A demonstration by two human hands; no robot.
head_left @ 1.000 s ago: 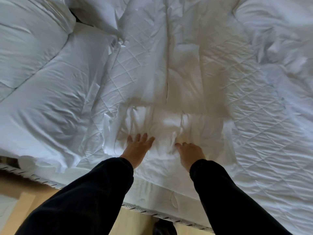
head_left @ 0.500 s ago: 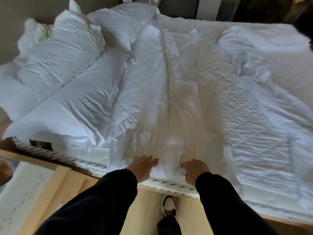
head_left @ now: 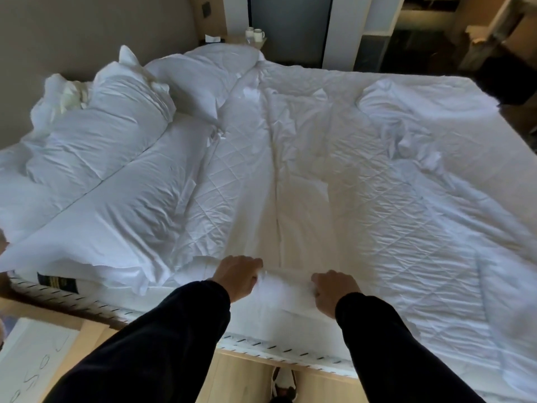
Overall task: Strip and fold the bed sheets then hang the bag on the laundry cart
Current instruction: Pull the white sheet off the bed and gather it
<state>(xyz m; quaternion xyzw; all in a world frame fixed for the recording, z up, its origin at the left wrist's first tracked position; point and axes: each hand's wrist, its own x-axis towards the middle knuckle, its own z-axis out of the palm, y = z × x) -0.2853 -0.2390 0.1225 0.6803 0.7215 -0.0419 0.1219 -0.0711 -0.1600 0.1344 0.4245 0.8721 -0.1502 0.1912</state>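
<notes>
The bed fills nearly the whole frame, its mattress (head_left: pixel 96 290) showing a white side wall with dashed striped piping along the lower edge. Over the top lies a quilted mattress pad (head_left: pixel 392 216), stitched in diamonds and finely wrinkled, spreading from centre to lower right. Up in the upper right, a white duvet (head_left: pixel 436 112) sits in soft, rumpled folds.

On the left, a long smooth pillow (head_left: pixel 116 216) lies flat near the mattress edge. Behind it a plumper pillow (head_left: pixel 96 141) is creased, with a pointed corner sticking up, and a third pillow (head_left: pixel 200 77) rests at top centre.

Now the sheet (head_left: pixel 302 205): thin white cotton gathered into a long narrow band running straight down the middle of the bed, with a seam-like fold along its length. Its near end bunches at the mattress edge in the lower centre.

Two black sleeves (head_left: pixel 151 353) reach in from the bottom. The left hand (head_left: pixel 236 276) curls its fingers over that bunched end and grips it. The right hand (head_left: pixel 334 290), knuckles up, clutches the same end just beside it, with a taut roll of cloth between them.

A dark rectangular label (head_left: pixel 57 282) sits on the mattress side at lower left, a black and white shoe (head_left: pixel 283 382) stands on the pale wooden floor (head_left: pixel 241 379) at the bottom, and two white mugs (head_left: pixel 255 33) stand at top centre.
</notes>
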